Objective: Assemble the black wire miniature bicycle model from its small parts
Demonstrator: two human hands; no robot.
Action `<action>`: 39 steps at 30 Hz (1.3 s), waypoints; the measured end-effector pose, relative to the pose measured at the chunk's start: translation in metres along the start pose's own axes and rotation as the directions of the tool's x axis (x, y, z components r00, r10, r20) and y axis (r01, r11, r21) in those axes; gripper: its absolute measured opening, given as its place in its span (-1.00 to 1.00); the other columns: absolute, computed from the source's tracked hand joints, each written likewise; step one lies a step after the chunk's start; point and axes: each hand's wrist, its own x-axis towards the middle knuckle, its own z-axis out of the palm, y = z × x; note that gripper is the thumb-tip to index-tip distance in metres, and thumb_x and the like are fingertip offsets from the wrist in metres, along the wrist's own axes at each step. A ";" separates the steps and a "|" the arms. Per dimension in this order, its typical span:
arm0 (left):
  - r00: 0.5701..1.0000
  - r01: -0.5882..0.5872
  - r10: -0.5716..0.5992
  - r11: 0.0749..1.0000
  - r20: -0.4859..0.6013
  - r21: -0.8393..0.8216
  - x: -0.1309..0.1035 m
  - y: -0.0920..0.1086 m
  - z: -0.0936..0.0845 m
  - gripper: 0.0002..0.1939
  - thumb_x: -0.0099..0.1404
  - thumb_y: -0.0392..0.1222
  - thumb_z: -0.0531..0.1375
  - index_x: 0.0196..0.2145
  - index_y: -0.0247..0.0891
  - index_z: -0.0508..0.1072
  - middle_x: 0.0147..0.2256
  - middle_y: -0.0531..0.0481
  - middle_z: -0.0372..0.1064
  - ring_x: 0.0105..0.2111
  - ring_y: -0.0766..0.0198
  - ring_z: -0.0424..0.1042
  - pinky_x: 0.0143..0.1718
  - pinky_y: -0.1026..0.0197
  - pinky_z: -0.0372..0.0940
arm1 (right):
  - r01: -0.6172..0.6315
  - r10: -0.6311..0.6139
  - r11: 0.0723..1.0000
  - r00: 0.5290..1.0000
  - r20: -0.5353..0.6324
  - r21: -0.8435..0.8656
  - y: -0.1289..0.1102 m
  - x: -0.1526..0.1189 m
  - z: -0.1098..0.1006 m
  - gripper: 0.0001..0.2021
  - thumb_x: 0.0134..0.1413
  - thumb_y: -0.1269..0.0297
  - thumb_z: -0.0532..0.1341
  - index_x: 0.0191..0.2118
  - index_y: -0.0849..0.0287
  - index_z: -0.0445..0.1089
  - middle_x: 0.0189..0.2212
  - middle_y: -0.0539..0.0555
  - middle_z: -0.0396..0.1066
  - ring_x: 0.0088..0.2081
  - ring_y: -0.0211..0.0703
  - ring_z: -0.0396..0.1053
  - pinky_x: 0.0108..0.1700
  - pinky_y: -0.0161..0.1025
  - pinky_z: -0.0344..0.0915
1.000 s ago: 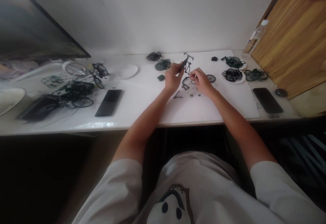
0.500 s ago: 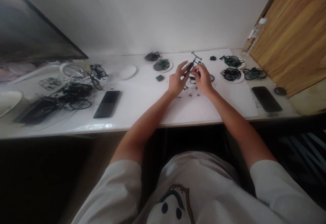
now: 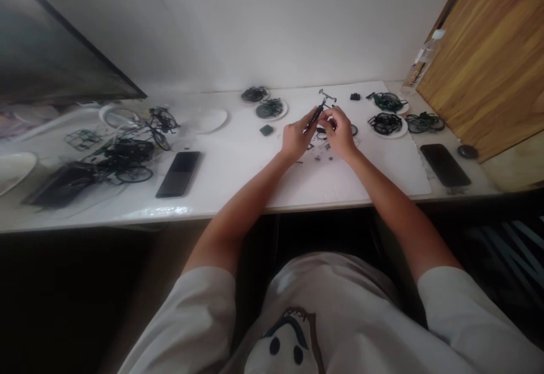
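My left hand is closed around the dark frame of a miniature bicycle. Its silvery handlebars point up past my fingers. My right hand pinches at the front part of the same frame, its fingertips close together; whether a tiny part is between them is hidden. Under and beside the hands, a small wheel and several loose tiny parts lie on the white board.
Small plates with dark bicycle parts stand behind left, and more plates at right. A phone and a heap of model bicycles lie left. Another phone and a bottle are at right.
The raised fingers of my left hand have come down and closed against the bicycle frame. The handlebars have shifted slightly; my right hand has stayed almost in place.
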 end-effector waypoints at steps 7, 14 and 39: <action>0.999 -0.028 0.028 1.000 -0.036 -0.009 -0.001 0.001 0.001 -0.52 0.57 -0.01 0.20 0.37 -0.07 0.51 -0.10 -0.10 0.71 -0.21 0.18 0.67 -0.16 0.24 0.49 | -0.058 0.058 0.998 0.998 0.008 0.000 -0.003 0.000 0.000 -0.71 0.46 -0.08 0.23 -0.19 0.01 0.36 -0.20 0.12 0.42 -0.11 0.00 0.41 -0.03 -0.04 0.43; 1.000 0.007 -0.008 0.999 -0.023 -0.044 0.001 0.005 -0.001 -0.53 0.57 0.07 0.19 0.31 -0.09 0.56 -0.03 -0.15 0.70 -0.23 0.17 0.67 -0.14 0.21 0.51 | -0.042 0.043 0.999 0.999 0.022 -0.023 -0.002 0.001 -0.001 -0.67 0.48 -0.13 0.18 -0.19 0.01 0.35 -0.21 0.11 0.39 -0.11 0.00 0.39 -0.04 -0.05 0.43; 0.998 -0.022 0.022 1.000 -0.064 0.010 0.001 -0.007 0.002 -0.61 0.57 0.03 0.18 0.13 -0.24 0.64 -0.25 -0.14 0.67 -0.30 0.19 0.63 -0.16 0.21 0.48 | -0.001 0.005 0.996 0.999 0.042 -0.093 -0.009 -0.004 0.001 -0.65 0.47 -0.17 0.18 -0.12 0.00 0.43 -0.31 0.06 0.26 -0.31 -0.06 0.27 -0.03 0.03 0.47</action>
